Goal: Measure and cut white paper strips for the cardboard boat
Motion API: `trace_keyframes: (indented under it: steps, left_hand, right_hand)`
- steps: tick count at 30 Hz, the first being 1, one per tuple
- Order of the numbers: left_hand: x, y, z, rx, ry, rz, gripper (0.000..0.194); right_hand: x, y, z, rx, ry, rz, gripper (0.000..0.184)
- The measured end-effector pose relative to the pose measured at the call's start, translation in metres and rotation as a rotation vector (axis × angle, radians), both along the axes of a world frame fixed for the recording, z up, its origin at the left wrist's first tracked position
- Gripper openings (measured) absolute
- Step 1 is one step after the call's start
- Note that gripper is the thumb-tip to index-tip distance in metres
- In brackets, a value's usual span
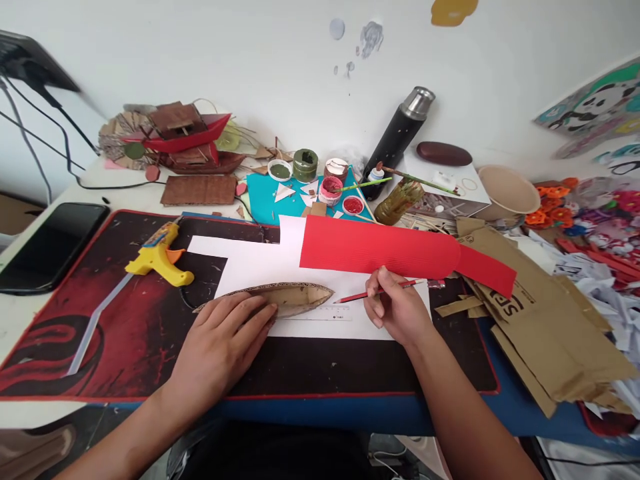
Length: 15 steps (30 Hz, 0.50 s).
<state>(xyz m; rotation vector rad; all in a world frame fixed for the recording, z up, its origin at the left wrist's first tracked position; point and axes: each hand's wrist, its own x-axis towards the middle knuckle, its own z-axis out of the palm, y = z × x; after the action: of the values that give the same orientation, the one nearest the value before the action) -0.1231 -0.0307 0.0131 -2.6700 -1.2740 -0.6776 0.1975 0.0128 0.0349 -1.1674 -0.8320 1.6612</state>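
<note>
My left hand [225, 340] grips a small cardboard boat hull [300, 298] from the near side, its fingers lying over the left half. The hull's pointed end faces right, and it rests on a white paper sheet [250, 267]. In my right hand [397, 307] is a red and black pencil [356, 295], its dark tip pointing left near the hull's point. A clear ruler [320, 313] lies on the paper, partly under the hull. Behind the right hand, a strip of red corrugated card [380, 247] covers the sheet's far edge.
A yellow glue gun [159, 257] and phone [50, 247] lie left. Painted model boats [185, 137] stand behind. Open paint pots [305, 165] and brushes sit on blue card [260, 200] beside a black flask [397, 140]. Flattened cardboard [550, 320] is piled right.
</note>
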Motion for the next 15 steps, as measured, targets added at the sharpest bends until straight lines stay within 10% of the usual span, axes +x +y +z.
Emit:
trace_keyframes:
  steps: [15]
  left_hand:
    - [-0.012,-0.002,-0.002,-0.026,-0.045,-0.008,0.03]
  right_hand:
    - [-0.007,-0.005,0.005,0.718,-0.7,0.324,0.02]
